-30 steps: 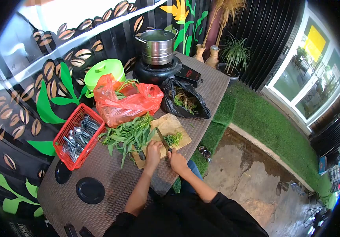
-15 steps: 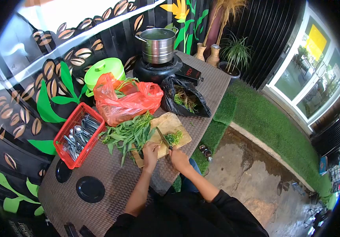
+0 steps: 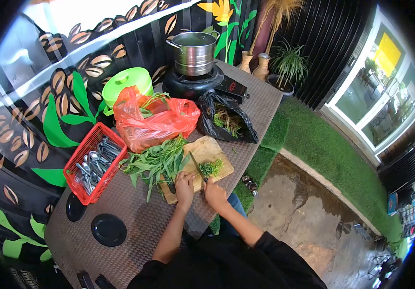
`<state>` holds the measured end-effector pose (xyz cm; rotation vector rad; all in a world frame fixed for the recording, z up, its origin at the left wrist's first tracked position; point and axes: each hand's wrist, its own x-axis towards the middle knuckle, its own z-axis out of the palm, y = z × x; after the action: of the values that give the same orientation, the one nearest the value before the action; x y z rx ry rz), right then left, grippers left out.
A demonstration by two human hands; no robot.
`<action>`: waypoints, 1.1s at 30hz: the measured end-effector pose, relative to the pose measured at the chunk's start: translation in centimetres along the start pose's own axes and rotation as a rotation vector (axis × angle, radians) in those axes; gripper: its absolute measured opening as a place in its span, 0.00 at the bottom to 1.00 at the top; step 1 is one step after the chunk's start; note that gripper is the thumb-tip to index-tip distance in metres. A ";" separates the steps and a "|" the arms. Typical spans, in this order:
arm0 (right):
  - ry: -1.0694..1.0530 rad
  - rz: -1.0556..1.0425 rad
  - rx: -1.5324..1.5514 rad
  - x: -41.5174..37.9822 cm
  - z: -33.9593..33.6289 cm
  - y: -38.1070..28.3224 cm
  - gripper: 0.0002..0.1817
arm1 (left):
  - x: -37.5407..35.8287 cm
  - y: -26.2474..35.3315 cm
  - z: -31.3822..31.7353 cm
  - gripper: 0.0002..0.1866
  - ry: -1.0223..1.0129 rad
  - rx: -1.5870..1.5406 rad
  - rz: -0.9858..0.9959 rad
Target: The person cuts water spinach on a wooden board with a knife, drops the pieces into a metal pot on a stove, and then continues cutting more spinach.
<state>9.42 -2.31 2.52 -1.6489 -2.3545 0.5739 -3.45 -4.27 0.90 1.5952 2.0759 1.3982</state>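
My right hand is closed round the handle of a knife, whose blade points away from me over the wooden cutting board. Just right of the blade lies a small heap of chopped greens. My left hand is on the board to the left of the knife, its fingers curled over the near end of the leafy greens; the fingertips are partly hidden. These long-leaved greens spread from the board's left side onto the table.
Behind the board are a red plastic bag and a black bag with plant scraps. A steel pot stands on a stove, beside a green lidded container. At left are a red cutlery basket and black plates.
My right hand and the knife handle have shifted slightly left, toward my left hand. The left hand stays in about the same place on the board.
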 end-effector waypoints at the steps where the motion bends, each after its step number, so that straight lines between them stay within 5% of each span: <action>1: -0.002 0.001 0.001 0.1 -0.1 0.1 0.18 | -0.1 -0.2 0.1 0.06 -0.002 0.001 -0.001; 33: -0.034 0.109 0.111 -1.4 0.7 -2.3 0.19 | -0.3 -0.3 0.4 0.06 0.078 -0.021 0.008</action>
<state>7.72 -4.47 2.92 -1.7381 -2.2226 0.7441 -3.24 -4.26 0.37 1.5668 2.0921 1.5031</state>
